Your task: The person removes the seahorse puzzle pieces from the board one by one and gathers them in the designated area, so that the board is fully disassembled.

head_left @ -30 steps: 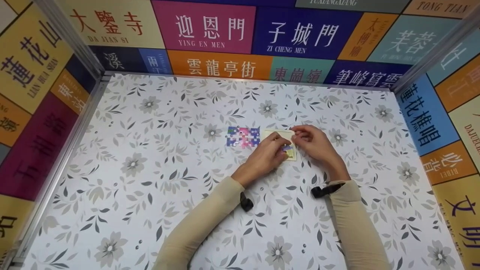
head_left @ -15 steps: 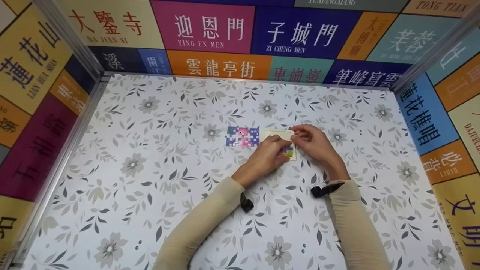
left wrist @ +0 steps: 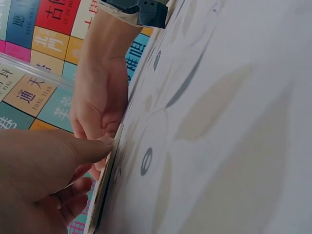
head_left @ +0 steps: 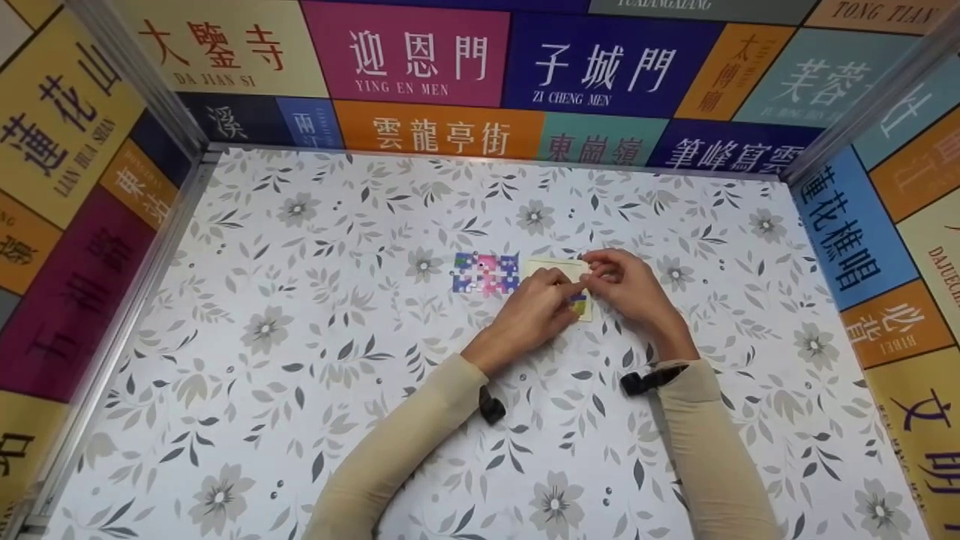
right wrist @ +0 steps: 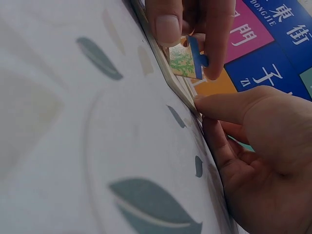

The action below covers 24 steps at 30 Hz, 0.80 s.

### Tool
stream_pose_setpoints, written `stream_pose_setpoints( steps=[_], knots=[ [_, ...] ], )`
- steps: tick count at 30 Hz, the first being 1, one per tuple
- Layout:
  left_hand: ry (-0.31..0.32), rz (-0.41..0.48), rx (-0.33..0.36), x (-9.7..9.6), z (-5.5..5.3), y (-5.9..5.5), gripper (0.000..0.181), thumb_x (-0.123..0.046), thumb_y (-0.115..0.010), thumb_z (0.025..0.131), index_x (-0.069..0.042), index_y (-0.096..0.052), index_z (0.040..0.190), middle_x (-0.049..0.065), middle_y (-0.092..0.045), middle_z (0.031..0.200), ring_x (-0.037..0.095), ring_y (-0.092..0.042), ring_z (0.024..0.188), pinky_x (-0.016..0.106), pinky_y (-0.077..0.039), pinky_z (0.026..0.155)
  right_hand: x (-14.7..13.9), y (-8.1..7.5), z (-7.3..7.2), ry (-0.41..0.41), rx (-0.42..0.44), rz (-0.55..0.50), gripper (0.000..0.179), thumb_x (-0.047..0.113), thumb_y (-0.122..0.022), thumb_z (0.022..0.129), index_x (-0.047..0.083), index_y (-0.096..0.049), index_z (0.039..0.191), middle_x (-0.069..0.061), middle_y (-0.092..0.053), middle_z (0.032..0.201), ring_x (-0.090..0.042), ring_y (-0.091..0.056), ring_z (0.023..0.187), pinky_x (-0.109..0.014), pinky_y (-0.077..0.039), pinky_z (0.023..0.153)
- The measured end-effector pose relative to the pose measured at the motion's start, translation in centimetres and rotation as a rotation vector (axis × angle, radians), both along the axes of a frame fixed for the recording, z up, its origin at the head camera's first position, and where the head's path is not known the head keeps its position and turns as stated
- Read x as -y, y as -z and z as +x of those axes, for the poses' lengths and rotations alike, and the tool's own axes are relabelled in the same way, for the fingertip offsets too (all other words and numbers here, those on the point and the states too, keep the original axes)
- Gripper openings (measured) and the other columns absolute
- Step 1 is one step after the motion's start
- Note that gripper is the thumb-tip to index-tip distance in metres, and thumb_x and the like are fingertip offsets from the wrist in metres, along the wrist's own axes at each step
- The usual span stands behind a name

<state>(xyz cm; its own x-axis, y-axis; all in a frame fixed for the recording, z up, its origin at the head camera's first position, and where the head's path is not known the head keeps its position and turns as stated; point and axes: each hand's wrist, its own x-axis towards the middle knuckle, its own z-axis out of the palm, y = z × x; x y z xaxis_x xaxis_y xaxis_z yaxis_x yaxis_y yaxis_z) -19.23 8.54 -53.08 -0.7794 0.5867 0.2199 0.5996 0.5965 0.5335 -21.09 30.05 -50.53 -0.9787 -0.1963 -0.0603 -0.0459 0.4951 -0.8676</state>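
In the head view a small cream puzzle tray [head_left: 536, 265] lies on the table, partly hidden under the left hand [head_left: 529, 307]. The left fingers and thumb pinch a jigsaw piece [right wrist: 185, 64], yellow-green with a blue edge, which stands tilted at the tray's rim in the right wrist view. My right hand [head_left: 630, 289] grips the tray's right side, its thumb [right wrist: 214, 105] against the edge. The two hands are very close together, left fingertips near right ones. Left of the tray sits a block of joined jigsaw pieces [head_left: 486, 274], purple and blue with a pink figure.
The table [head_left: 262, 420] is covered in a white cloth with grey flowers and leaves. Coloured panels [head_left: 420, 56] with large characters wall it in at the back and both sides. Black straps with cameras [head_left: 491, 406] sit on both wrists.
The left fingers have shifted slightly over the tray, the index finger now reaching closer to the right fingertips. The right hand, tray and joined pieces stay in place.
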Motion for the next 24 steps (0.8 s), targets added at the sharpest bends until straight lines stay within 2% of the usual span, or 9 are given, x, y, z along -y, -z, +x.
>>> stream_pose_setpoints(
  steps=[4,7,10,16,24],
  knots=[
    [-0.006,0.029,-0.040,0.8,-0.1,-0.3,0.048,-0.022,-0.077,0.100,-0.018,-0.069,0.148,0.004,-0.068,0.121,0.022,-0.061,0.113,0.033,-0.053,0.097,0.1,0.0,0.0,-0.005,-0.001,0.005,0.040,0.005,-0.074,0.101,-0.006,-0.066,0.138,-0.027,-0.070,0.115,-0.021,-0.067,0.099,-0.011,-0.051,0.082],
    [-0.019,0.046,-0.047,1.8,-0.1,-0.6,0.045,-0.025,-0.077,0.101,-0.017,-0.071,0.145,0.004,-0.067,0.123,0.021,-0.060,0.115,0.033,-0.052,0.099,0.2,0.1,-0.1,-0.007,0.005,0.011,0.039,0.006,-0.074,0.102,-0.006,-0.067,0.138,-0.027,-0.070,0.115,-0.025,-0.066,0.101,-0.013,-0.050,0.082],
    [-0.029,0.065,-0.035,3.1,0.0,-0.9,0.043,-0.027,-0.078,0.102,-0.015,-0.073,0.143,0.004,-0.068,0.123,0.021,-0.061,0.114,0.034,-0.052,0.098,-0.1,0.8,-0.4,0.004,0.024,0.010,0.039,0.007,-0.073,0.102,-0.005,-0.067,0.139,-0.027,-0.069,0.116,-0.028,-0.064,0.101,-0.014,-0.050,0.082],
    [-0.047,0.082,-0.036,6.1,0.1,-1.1,0.043,-0.028,-0.079,0.100,-0.013,-0.074,0.140,0.006,-0.070,0.121,0.024,-0.062,0.113,0.040,-0.051,0.101,-1.1,3.1,-1.4,0.016,0.011,0.031,0.041,0.015,-0.074,0.103,0.002,-0.067,0.141,-0.022,-0.069,0.118,-0.022,-0.063,0.102,-0.013,-0.048,0.083],
    [-0.058,0.105,-0.045,9.7,0.1,-0.9,0.041,-0.023,-0.082,0.098,-0.011,-0.075,0.137,0.007,-0.070,0.120,0.024,-0.062,0.110,0.041,-0.054,0.097,-1.7,3.5,-1.5,-0.005,-0.034,0.046,0.038,0.020,-0.077,0.102,0.007,-0.071,0.137,-0.015,-0.071,0.113,-0.013,-0.064,0.097,-0.013,-0.051,0.082]
  ],
)
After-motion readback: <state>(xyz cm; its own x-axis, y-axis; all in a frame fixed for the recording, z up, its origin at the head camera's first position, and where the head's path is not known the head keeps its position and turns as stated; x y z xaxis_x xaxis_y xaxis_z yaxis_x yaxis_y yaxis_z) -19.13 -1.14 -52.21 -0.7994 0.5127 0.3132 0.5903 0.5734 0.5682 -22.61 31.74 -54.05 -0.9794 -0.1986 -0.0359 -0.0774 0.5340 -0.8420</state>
